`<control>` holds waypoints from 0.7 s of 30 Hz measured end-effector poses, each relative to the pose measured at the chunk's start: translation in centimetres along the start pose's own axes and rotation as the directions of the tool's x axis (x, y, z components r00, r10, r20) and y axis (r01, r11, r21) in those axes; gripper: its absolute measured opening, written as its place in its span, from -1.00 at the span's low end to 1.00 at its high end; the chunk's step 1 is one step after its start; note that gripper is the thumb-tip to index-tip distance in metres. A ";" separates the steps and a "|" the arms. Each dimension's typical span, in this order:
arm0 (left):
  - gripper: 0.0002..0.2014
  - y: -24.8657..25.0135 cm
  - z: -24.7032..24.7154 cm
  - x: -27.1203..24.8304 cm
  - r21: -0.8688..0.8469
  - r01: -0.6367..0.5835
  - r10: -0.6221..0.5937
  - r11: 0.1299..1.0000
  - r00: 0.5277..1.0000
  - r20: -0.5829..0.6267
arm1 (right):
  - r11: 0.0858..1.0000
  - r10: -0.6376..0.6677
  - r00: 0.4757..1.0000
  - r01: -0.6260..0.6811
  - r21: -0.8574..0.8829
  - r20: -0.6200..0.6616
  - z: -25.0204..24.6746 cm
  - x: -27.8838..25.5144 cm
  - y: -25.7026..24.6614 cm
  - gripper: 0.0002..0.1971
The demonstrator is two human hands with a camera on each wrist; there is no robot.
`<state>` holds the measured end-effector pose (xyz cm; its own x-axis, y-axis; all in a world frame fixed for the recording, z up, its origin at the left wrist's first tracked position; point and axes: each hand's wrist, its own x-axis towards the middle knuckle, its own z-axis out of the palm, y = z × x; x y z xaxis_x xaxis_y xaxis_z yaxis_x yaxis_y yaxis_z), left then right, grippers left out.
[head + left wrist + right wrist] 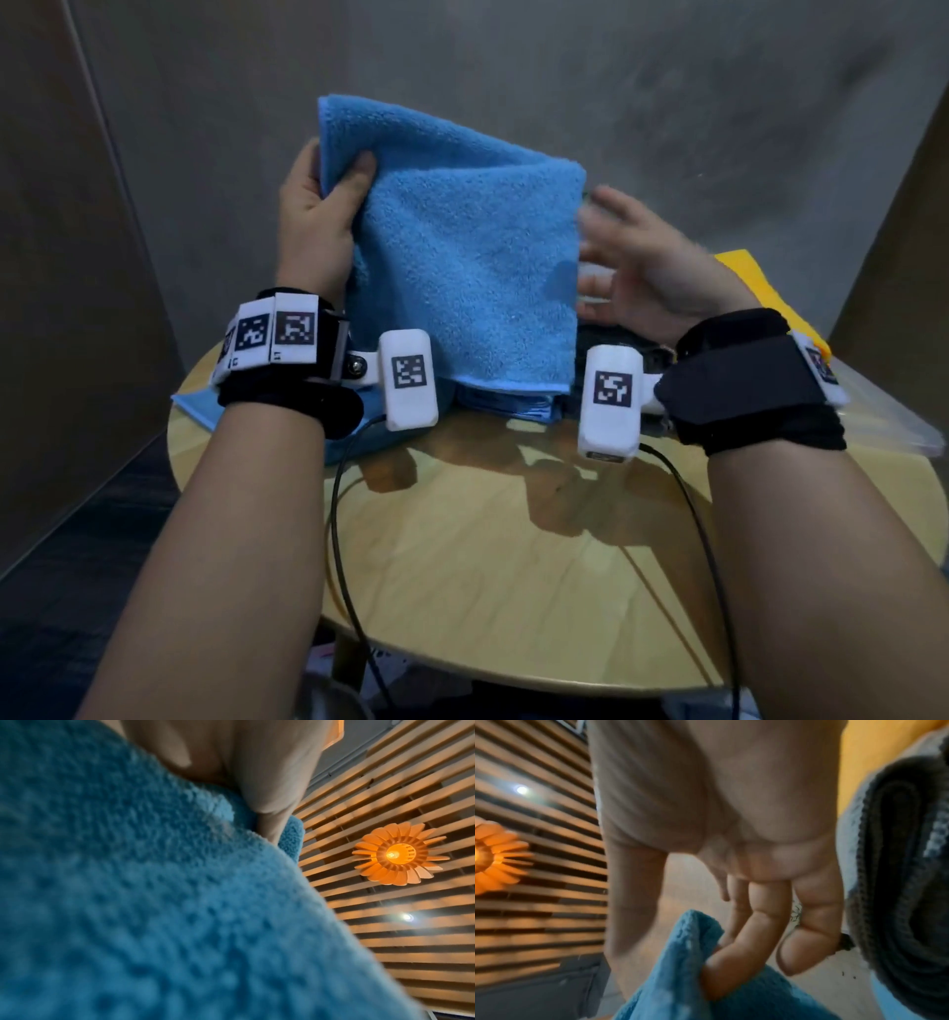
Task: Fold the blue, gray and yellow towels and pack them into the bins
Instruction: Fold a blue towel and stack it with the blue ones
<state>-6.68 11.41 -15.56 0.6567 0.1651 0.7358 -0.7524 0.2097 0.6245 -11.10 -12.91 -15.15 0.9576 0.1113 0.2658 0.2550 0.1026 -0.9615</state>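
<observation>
A blue towel [462,257] hangs upright above the round wooden table [488,565], folded over, its lower edge near the tabletop. My left hand [334,169] pinches its top left corner between thumb and fingers. In the left wrist view the blue towel [128,902] fills the frame below my left hand [257,780]. My right hand [606,246] is blurred beside the towel's right edge, fingers loosely extended. In the right wrist view its fingers [744,943] touch the blue towel [670,973]. A gray towel [616,334] and a yellow towel [760,288] lie behind my right hand.
More blue cloth [503,406] lies flat on the table under the hanging towel. A clear plastic bin [883,411] sits at the table's right edge. The rolled gray towel [898,862] is close to my right hand. The near half of the tabletop holds only the wrist cables.
</observation>
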 end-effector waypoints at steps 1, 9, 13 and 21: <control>-0.96 -0.1 -0.1 0.1 0.000 -0.002 0.002 1.000 1.000 -0.010 | 0.999 0.011 1.000 -0.010 -0.052 0.012 0.0 0.1 0.2 -0.10; -0.85 -0.1 0.3 -0.1 -0.214 -0.051 0.066 0.975 0.996 0.066 | 0.975 -0.197 0.980 0.199 -0.099 0.031 1.3 0.0 0.7 -0.12; -0.75 0.5 0.5 -0.2 -0.347 -0.029 0.059 0.937 0.995 0.077 | 0.990 -0.142 0.990 0.142 -0.014 0.000 2.1 0.7 1.6 -0.21; -0.89 0.9 0.5 -0.3 -0.263 0.018 0.000 0.965 0.998 0.068 | 0.940 -0.087 0.984 0.030 0.339 0.154 3.5 0.5 2.1 -0.60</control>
<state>-7.59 11.10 -15.11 0.6515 0.0990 0.7522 -0.7006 0.4589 0.5464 -10.54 -9.17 -16.81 0.8998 0.2526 0.3558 0.2229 0.4350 -0.8724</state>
